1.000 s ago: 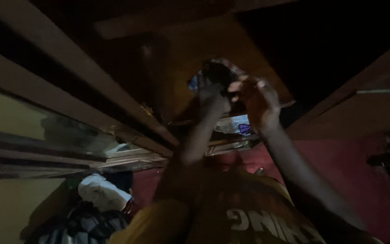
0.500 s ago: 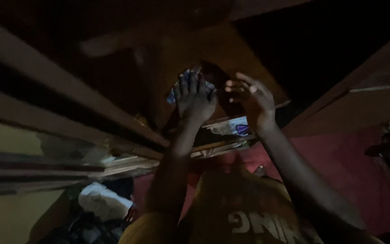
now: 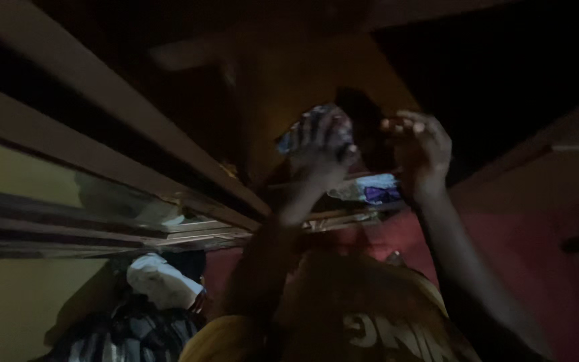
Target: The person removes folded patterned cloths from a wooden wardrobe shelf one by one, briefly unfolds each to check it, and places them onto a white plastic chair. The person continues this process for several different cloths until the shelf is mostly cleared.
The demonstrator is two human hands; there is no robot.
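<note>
Packet [image 3: 313, 127], crinkly and blue-grey, sat up high in the dim light, pressed under the left hand [image 3: 319, 151] against a dark wooden cabinet [image 3: 283, 80]. A second wrapper [image 3: 370, 190], pale with a purple patch, lay on the shelf edge [image 3: 336, 216] just below and between the two wrists. Left fingers were spread wide over the packet, arm stretched straight up from the yellow shirt [image 3: 370, 322]. The right hand [image 3: 420, 144] was raised beside it, fingers curled inward, half-closed; whether it gripped anything could not be told in the gloom. The two hands stood near each other but apart.

Against the earlier pictures, the left hand had opened out: a second before it was bunched round the packet close to the right hand, and since then the fingers had fanned and the packet had slid a little leftward. The right hand had kept its curled pose almost unchanged.

Off to the lower left, a white bundle [image 3: 162, 281] and striped cloth [image 3: 129, 335] lay in shadow below long wooden rails [image 3: 102, 167].
</note>
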